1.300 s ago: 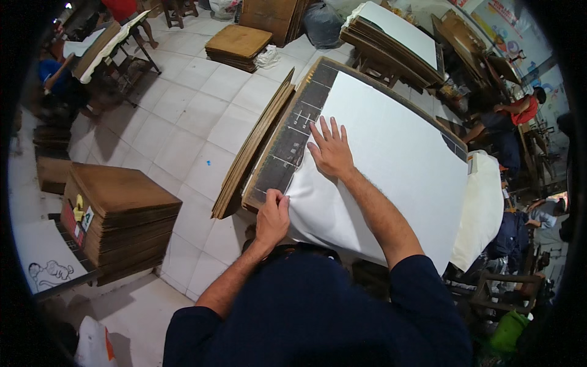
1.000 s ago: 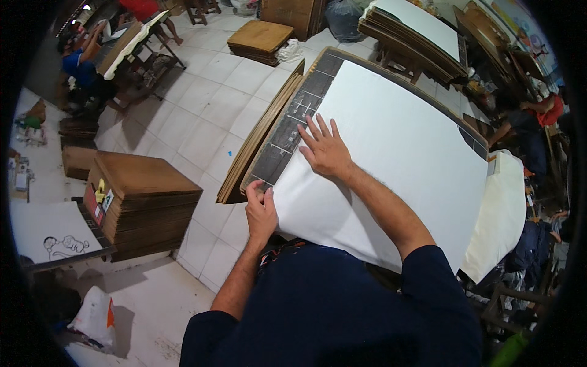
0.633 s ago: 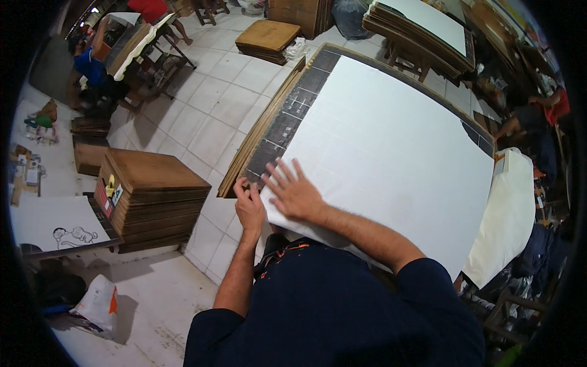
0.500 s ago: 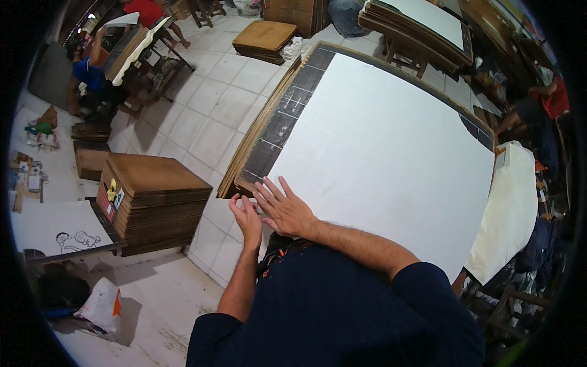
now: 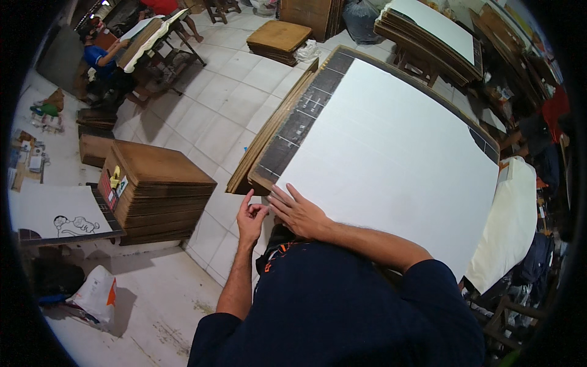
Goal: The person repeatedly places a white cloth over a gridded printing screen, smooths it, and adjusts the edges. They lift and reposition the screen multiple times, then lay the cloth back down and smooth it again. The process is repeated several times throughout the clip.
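Observation:
A large white sheet (image 5: 391, 153) lies smooth on a dark, gridded board (image 5: 293, 122) with a worn brown rim. My right hand (image 5: 296, 211) is open and flat, pressing on the sheet's near left corner with its fingers spread. Just left of that corner my left hand (image 5: 249, 220) is open in the air, index finger raised and the others loosely bent, with nothing visible held in it. A pile of thin brown boards (image 5: 263, 144) shows along the left side. Cream cloth (image 5: 501, 220) hangs at the right.
Stacked boards (image 5: 156, 202) stand left, beside a drawn-on sheet (image 5: 55, 208). More boards (image 5: 275, 40) sit on the tiled floor (image 5: 208, 98) behind, with a loaded stand (image 5: 428, 43) at back right. Co-workers (image 5: 107, 58) are at a far-left table; another person (image 5: 553, 116) is at right.
My right hand has slid down and left to the near corner, and the creases there are smoothed out. My left hand has moved left off the sheet's edge, its index finger now raised.

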`<state>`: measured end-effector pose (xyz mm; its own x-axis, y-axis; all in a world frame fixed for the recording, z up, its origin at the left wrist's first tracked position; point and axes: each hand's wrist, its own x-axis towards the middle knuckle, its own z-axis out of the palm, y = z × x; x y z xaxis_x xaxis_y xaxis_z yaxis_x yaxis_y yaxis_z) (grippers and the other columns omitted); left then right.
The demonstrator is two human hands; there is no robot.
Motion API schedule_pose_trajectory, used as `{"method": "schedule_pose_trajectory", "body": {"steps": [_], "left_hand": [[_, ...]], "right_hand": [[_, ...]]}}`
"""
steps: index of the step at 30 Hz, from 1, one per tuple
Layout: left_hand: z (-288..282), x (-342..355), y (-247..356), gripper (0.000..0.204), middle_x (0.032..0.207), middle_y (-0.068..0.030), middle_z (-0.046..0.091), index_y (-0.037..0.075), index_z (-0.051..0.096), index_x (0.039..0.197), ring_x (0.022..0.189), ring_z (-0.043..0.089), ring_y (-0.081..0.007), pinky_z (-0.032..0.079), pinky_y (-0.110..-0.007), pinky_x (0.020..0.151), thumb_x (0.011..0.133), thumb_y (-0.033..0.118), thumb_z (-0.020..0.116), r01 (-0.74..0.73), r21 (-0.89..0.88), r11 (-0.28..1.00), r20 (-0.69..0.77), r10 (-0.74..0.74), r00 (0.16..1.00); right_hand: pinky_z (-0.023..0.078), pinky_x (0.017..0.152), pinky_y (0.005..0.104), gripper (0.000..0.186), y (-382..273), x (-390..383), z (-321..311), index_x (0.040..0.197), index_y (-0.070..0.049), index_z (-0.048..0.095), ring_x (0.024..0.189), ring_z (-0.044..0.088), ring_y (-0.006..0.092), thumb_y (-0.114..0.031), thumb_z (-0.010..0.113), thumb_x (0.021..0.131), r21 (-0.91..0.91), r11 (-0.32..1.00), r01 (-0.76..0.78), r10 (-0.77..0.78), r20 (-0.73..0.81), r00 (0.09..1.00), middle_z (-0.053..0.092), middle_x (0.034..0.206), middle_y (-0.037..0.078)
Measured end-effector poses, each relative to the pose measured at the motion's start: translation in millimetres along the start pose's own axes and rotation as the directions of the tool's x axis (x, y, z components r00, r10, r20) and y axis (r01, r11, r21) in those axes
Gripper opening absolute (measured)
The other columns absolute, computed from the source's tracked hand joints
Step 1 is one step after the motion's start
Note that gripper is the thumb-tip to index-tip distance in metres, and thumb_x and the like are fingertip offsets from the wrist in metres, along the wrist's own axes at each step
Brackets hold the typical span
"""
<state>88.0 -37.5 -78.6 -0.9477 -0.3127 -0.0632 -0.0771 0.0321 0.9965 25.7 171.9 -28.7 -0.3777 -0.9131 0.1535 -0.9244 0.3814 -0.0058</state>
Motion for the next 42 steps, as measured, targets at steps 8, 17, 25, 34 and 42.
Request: {"method": "schedule_pose_trajectory", "body": {"steps": [8, 17, 25, 34, 42], "left_hand": [[-77, 83, -32, 0.026, 0.092, -0.0096, 0.073, -0.001, 0.07, 0.111, 0.079, 0.068, -0.0165, 0.053, -0.031, 0.072, 0.095, 0.019, 0.066, -0.037, 0.485, 0.874, -0.361, 0.238, 0.902], [-104, 210, -75, 0.037, 0.091, -0.0116, 0.076, 0.002, 0.076, 0.107, 0.082, 0.068, -0.0159, 0.053, -0.031, 0.077, 0.092, 0.035, 0.071, 0.174, 0.351, 0.92, -0.062, -0.162, 0.985], [-89, 248, -92, 0.042, 0.099, -0.0082, 0.075, 0.001, 0.073, 0.116, 0.088, 0.066, -0.0121, 0.052, -0.027, 0.079, 0.091, 0.034, 0.074, 0.332, 0.136, 0.933, 0.267, -0.357, 0.895], [-101, 267, -94, 0.043, 0.109, -0.0198, 0.059, 0.003, 0.057, 0.134, 0.102, 0.058, -0.0376, 0.051, -0.045, 0.086, 0.095, 0.018, 0.061, -0.54, 0.495, 0.68, 0.48, 0.304, 0.823], [-136, 304, -65, 0.042, 0.093, -0.0237, 0.067, -0.003, 0.044, 0.133, 0.08, 0.067, -0.0447, 0.056, -0.051, 0.074, 0.092, 0.004, 0.051, -0.578, 0.679, 0.452, 0.584, 0.145, 0.799]], "right_hand": [[0.04, 0.111, 0.0446, 0.039, 15, -2, -42, 0.134, -0.014, 0.063, 0.12, 0.061, 0.0205, -0.02, 0.06, 0.096, 0.897, 0.389, -0.207, 0.094, 0.185, 0.978, 0.069, 0.124, 0.011], [0.057, 0.086, 0.0318, 0.032, -8, 23, -65, 0.13, -0.001, 0.063, 0.098, 0.07, 0.0175, -0.016, 0.053, 0.104, 0.938, -0.181, -0.296, 0.714, 0.332, 0.616, 0.073, 0.109, 0.014], [0.057, 0.087, 0.0291, 0.032, -56, 91, -53, 0.132, 0.002, 0.059, 0.097, 0.069, 0.0159, -0.013, 0.053, 0.104, 0.911, -0.261, -0.32, 0.771, 0.396, 0.498, 0.071, 0.109, 0.013], [0.056, 0.089, 0.0276, 0.033, -90, 119, -46, 0.134, -0.001, 0.057, 0.099, 0.068, 0.0146, -0.014, 0.054, 0.104, 0.862, -0.352, -0.365, 0.793, 0.482, 0.374, 0.07, 0.111, 0.011], [0.056, 0.086, 0.0277, 0.035, -66, 156, -52, 0.135, -0.003, 0.057, 0.098, 0.068, 0.0135, -0.018, 0.057, 0.103, 0.834, -0.285, -0.473, 0.729, 0.509, 0.457, 0.07, 0.112, 0.01]]}}
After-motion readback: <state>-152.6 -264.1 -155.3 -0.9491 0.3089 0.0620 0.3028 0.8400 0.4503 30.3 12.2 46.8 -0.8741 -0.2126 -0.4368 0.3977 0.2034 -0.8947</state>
